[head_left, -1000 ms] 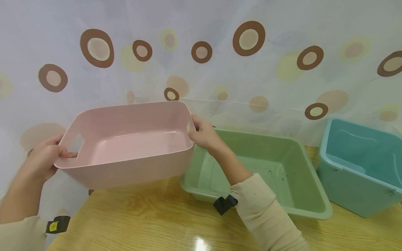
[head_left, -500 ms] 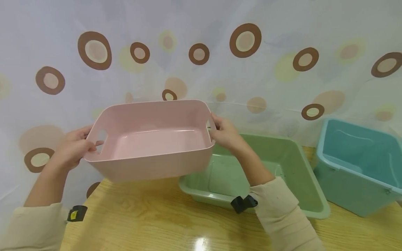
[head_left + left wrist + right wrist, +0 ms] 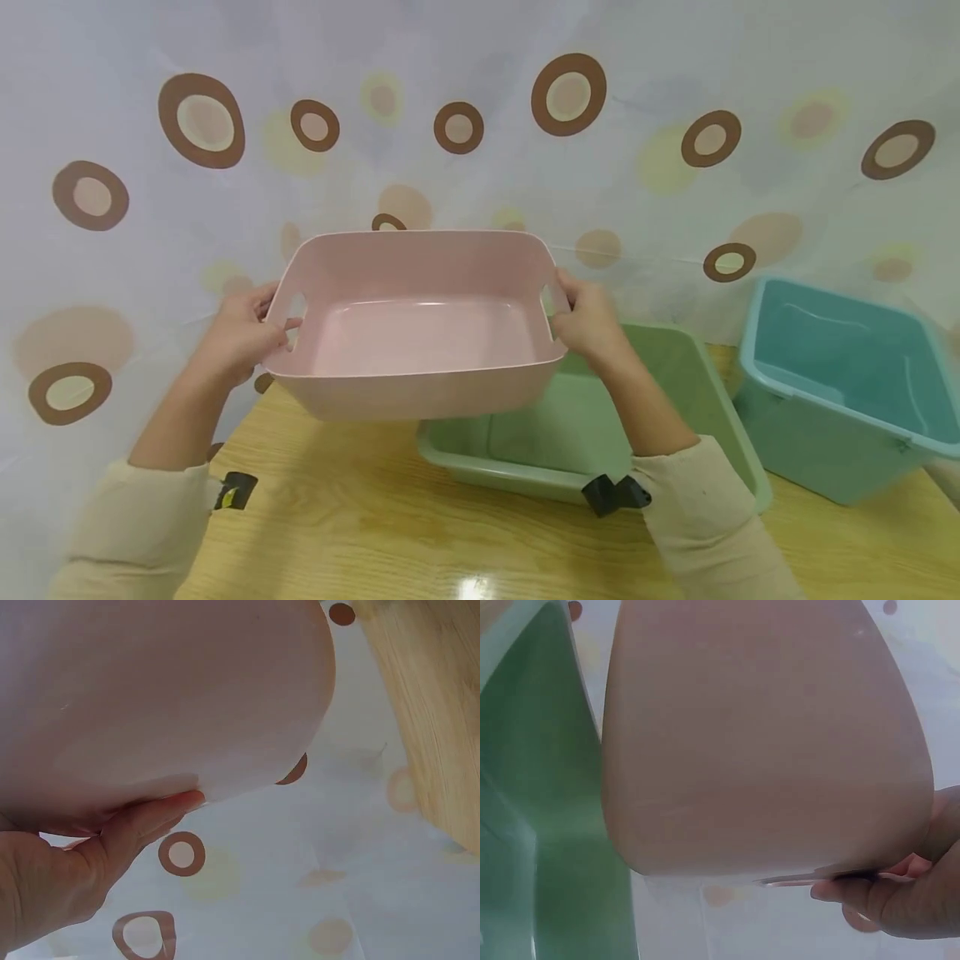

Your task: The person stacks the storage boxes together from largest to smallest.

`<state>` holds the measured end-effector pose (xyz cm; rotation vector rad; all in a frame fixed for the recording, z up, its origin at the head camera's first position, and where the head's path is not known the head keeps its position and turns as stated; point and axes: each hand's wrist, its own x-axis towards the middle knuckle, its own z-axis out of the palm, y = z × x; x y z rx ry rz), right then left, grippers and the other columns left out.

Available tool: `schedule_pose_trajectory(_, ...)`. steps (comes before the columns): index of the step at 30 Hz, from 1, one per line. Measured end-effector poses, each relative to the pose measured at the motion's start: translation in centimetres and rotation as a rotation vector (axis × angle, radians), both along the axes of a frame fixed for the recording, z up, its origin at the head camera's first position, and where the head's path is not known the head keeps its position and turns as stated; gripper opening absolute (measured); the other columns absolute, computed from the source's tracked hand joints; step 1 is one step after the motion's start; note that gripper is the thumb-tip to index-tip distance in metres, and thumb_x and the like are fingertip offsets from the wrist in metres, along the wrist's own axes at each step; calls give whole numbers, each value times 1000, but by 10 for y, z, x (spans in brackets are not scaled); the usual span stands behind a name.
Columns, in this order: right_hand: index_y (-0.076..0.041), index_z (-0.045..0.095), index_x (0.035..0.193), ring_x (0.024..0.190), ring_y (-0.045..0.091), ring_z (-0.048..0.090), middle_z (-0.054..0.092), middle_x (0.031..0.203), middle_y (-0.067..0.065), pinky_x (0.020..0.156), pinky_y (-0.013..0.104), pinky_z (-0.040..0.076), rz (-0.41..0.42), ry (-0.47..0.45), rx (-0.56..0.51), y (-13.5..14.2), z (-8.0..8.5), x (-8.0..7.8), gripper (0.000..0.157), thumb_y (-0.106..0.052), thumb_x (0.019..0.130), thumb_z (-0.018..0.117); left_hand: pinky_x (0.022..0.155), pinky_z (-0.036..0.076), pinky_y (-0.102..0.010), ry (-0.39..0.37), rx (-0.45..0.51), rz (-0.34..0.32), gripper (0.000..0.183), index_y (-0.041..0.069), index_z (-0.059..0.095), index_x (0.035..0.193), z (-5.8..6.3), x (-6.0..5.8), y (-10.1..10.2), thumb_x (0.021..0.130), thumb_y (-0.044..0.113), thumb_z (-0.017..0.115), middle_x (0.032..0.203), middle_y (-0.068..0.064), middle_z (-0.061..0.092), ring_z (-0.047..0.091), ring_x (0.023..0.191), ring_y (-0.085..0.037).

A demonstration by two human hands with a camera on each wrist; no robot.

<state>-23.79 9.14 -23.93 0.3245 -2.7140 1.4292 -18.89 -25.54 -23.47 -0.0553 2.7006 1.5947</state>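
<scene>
Both hands hold up a pink plastic storage basket (image 3: pixel 420 396), its inside facing me. My left hand (image 3: pixel 238 333) grips its left end, with fingertips showing through the cut-out handle. At the other end my right hand (image 3: pixel 588 321) curls through the right handle hole. The basket hangs above the table and overlaps the left part of a green basin (image 3: pixel 517 475) in the head view. In the left wrist view the thumb of the left hand (image 3: pixel 82 874) lies along the outside of the pink wall. The right wrist view shows the right hand (image 3: pixel 915 892) pinching the rim edge.
The green basin sits on a wooden table (image 3: pixel 360 517). A teal bin (image 3: pixel 817 433) stands to its right, near the table's right edge. Behind everything hangs a white curtain (image 3: pixel 480 50) with brown ring patterns. The table's left edge runs beneath my left forearm.
Both hands have carried the pink basket to the right, and its tilt has levelled out. It covers more of the green basin in the head view, which has itself turned slightly right.
</scene>
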Motion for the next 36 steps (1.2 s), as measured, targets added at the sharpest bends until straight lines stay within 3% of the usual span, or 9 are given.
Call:
schedule_pose_trajectory(6, -4, 26, 141, 56, 12, 36, 54, 124, 24, 43, 21, 27, -25, 11, 93, 34, 5, 7, 66, 8, 78, 36, 58, 45, -19, 46, -35, -49, 84, 6, 19, 145, 1, -8, 26, 68, -14, 45, 145, -22, 29, 41, 127, -39)
schedule_pose_trajectory(12, 1, 29, 140, 56, 15, 36, 57, 81, 21, 46, 23, 29, -21, 97, 239, 67, 4, 14, 55, 0, 86, 38, 56, 41, -18, 130, -137, -82, 79, 1, 26, 142, -3, -19, 52, 66, -15, 39, 134, -24, 45, 48, 104, -31)
schedule_pose_trajectory(17, 3, 29, 139, 71, 23, 48, 48, 127, 28, 50, 22, 35, -22, 53, 264, 86, -2, 15, 58, 3, 82, 41, 71, 46, -26, 141, -250, -77, 70, -2, 22, 142, -4, -27, 74, 75, -13, 39, 139, -23, 39, 50, 116, -33)
schedule_pose_trajectory(24, 1, 28, 140, 48, 10, 29, 44, 128, 31, 43, 24, 29, -52, -9, 252, 112, -8, 24, 60, 3, 80, 37, 104, 36, -45, 177, -288, -86, 65, 0, 29, 141, -8, -33, 101, 80, -4, 50, 140, -19, 39, 37, 130, -33)
schedule_pose_trajectory(28, 3, 34, 137, 44, 8, 23, 65, 87, 27, 43, 23, 28, -83, 50, 296, 125, -9, 29, 58, 2, 79, 37, 103, 36, -44, 157, -304, -96, 72, 2, 28, 142, -12, -38, 113, 74, -12, 46, 144, -16, 35, 31, 133, -33)
schedule_pose_trajectory(30, 4, 36, 135, 44, 8, 23, 56, 56, 15, 43, 23, 27, -94, 87, 334, 130, -11, 30, 56, 1, 79, 37, 100, 40, -43, 173, -321, -110, 74, 3, 30, 142, -15, -41, 117, 71, -15, 44, 142, -18, 37, 33, 132, -34)
schedule_pose_trajectory(32, 6, 36, 135, 45, 9, 23, 43, 47, 2, 44, 24, 27, -96, 117, 369, 136, -14, 31, 54, 1, 81, 37, 103, 37, -43, 183, -332, -133, 74, 1, 31, 141, -17, -43, 122, 71, -15, 43, 143, -19, 35, 31, 133, -34)
schedule_pose_trajectory(34, 8, 35, 134, 47, 14, 35, 51, 54, 8, 46, 24, 28, -93, 130, 392, 142, -17, 32, 53, 1, 82, 37, 107, 33, -43, 190, -348, -160, 72, -1, 30, 141, -20, -45, 127, 71, -15, 43, 145, -21, 29, 27, 135, -34)
schedule_pose_trajectory(36, 9, 34, 134, 63, 25, 51, 64, 85, 23, 47, 25, 28, -96, 127, 401, 147, -20, 33, 52, 0, 83, 36, 111, 24, -43, 197, -352, -192, 69, -4, 30, 140, -21, -46, 133, 73, -15, 43, 146, -23, 23, 22, 137, -34)
